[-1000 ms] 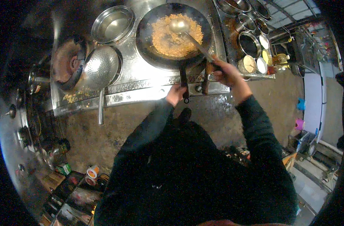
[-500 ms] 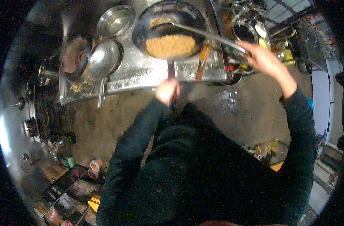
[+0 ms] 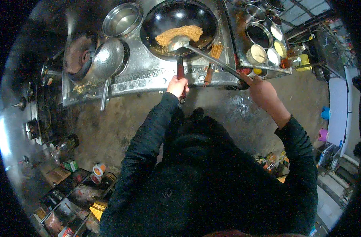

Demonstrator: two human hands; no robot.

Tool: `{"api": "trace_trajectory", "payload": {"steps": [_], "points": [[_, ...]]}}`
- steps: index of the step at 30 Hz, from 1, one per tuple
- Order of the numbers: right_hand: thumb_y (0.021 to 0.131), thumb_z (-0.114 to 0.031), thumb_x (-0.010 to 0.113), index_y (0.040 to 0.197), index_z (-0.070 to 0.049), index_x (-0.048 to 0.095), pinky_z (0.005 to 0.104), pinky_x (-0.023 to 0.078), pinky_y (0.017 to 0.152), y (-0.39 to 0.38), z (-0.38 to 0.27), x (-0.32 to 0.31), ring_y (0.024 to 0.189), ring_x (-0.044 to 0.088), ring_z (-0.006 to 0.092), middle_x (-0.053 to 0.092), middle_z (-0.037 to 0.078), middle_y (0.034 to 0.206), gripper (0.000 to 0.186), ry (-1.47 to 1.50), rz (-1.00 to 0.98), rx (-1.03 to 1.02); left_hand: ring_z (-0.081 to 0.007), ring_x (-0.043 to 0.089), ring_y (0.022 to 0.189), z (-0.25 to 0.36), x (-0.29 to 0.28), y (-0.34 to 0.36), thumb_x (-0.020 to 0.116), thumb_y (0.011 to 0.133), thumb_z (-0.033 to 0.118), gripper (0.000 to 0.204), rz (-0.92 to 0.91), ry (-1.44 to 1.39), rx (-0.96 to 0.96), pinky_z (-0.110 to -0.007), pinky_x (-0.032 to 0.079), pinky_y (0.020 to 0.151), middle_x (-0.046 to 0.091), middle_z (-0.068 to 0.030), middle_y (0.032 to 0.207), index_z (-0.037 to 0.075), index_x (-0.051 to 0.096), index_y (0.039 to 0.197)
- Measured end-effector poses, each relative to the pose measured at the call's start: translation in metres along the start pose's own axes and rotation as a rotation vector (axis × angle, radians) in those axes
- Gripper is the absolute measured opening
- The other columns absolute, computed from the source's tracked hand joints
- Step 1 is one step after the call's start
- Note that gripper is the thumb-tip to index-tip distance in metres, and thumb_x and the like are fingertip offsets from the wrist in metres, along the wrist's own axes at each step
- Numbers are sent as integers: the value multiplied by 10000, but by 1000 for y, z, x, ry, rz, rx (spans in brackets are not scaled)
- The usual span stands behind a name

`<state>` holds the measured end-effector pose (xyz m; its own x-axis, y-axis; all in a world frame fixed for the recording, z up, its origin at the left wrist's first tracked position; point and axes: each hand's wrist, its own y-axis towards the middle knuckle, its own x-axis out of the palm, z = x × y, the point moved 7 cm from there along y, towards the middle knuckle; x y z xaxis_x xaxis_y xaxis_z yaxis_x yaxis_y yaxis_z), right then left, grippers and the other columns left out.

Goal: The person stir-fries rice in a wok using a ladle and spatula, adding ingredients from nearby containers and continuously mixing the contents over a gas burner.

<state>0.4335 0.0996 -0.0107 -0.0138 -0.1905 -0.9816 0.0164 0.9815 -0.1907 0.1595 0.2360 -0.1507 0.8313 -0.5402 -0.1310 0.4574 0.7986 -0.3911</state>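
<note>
A black wok [image 3: 153, 23] sits on the steel stove at the far middle, with a heap of golden, grainy food like fried rice [image 3: 190, 31] in it. My left hand [image 3: 176, 87] is wrapped round the wok's reddish-brown handle [image 3: 181, 70]. In my closed right hand [image 3: 264, 94] is the end of a long-handled metal ladle [image 3: 216, 61]. The ladle's bowl is inside the wok, at the near side of the heap and touching it. A bamboo brush [image 3: 212, 63] lies on the stove just right of the wok, beneath the ladle's handle.
A perforated strainer [image 3: 108, 59] rests left of the wok, its handle over the stove's front edge. Behind it stands a steel pot of liquid [image 3: 123, 21]. Seasoning containers [image 3: 259, 35] and bottles [image 3: 291, 62] fill the right side. Food crates [image 3: 69, 209] stand at lower left.
My right hand has come nearer and lower, drawing the ladle's bowl from the wok's far side to its near side. The food has shifted farther back. My left hand keeps its grip.
</note>
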Motion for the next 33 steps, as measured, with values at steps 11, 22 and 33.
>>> {"api": "trace_trajectory", "payload": {"steps": [11,22,33], "points": [[813,-62,543,1349,-154,419,471,493,732,-2,4,-38,865,604,412,620,220,971,558,366,-46,140,-173,513,455,25,-1,-3,484,858,182,252,-60,112,45,-324,396,445,555,-70,549,36,549,663],[830,-40,481,1330,-40,475,260,426,512,-35,-8,-19,559,545,144,596,71,752,500,1282,-226,338,-169,542,462,-38,8,-56,493,769,54,193,-46,-305,-82,-312,430,432,528,-71,583,-4,482,953],[944,-258,508,1221,-94,493,239,394,420,91,-24,50,518,486,84,569,52,782,323,1833,-216,852,-145,593,558,-51,-12,46,598,893,223,366,-130,-375,-228,-250,476,485,596,-71,780,34,448,1169]]}}
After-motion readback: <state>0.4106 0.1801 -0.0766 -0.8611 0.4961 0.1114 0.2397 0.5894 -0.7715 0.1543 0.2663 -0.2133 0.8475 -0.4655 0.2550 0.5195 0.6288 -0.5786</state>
